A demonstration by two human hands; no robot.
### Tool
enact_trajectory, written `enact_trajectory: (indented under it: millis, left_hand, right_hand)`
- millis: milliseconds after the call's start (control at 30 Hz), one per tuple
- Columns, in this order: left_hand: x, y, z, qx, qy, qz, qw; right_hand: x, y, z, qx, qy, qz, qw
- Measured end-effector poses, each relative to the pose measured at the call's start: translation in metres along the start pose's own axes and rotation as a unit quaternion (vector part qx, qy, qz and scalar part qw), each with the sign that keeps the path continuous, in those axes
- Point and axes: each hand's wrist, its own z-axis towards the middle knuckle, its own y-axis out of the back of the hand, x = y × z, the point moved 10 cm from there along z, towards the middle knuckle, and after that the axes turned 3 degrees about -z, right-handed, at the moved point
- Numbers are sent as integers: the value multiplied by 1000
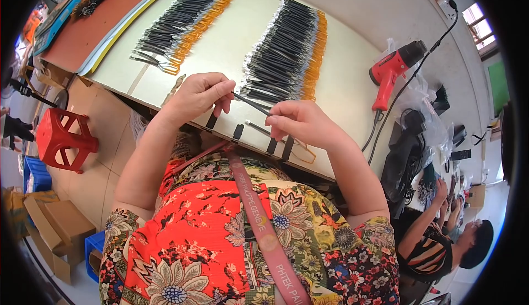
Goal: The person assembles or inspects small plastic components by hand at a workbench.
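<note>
Between my hands stretches a thin black-sleeved cable [251,103]. Its one end is pinched in the thumb and fingers of my left hand [198,96], and the other in those of my right hand [304,121]. Below my right hand, a loose cable with a pale tip [255,127] lies near the table's front edge, with an orange loop [307,156] beside it. Beyond my hands lie two long rows of black cables with orange loops: a left row [190,15] and a wider right row [284,48]. Short black strips [238,132] sit along the table edge.
A red heat gun [387,79] lies to the right, its cord trailing near my right forearm. Past it are clear plastic bags [421,103] and a black mesh bag [405,161]. Left are a red stool [63,139] and cardboard boxes [66,225]. A co-worker [441,244] sits at lower right.
</note>
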Motion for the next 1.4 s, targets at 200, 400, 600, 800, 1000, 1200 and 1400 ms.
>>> enact_trajectory:
  millis: [200,400,600,800,1000,1200,1400]
  left_hand:
    - [2,7,0,-18,12,15,1000]
    - [10,10,-1,-26,31,16,999]
    - [16,12,0,-28,33,60,997]
    - [20,18,-2,-49,35,76,995]
    - [22,21,-2,-71,41,64,995]
    - [27,31,-3,-94,27,46,994]
    - [28,30,-1,-90,24,56,994]
  right_hand:
    - [3,12,-1,-59,61,-92,992]
    - [13,16,-5,-97,82,-163,978]
    - [27,20,-11,-156,156,-318,922]
    - [31,21,-14,-176,172,-358,901]
    - [41,22,-20,-230,245,-424,841]
    - [44,16,-28,-292,280,-521,751]
    - [52,18,-34,-324,304,-526,725]
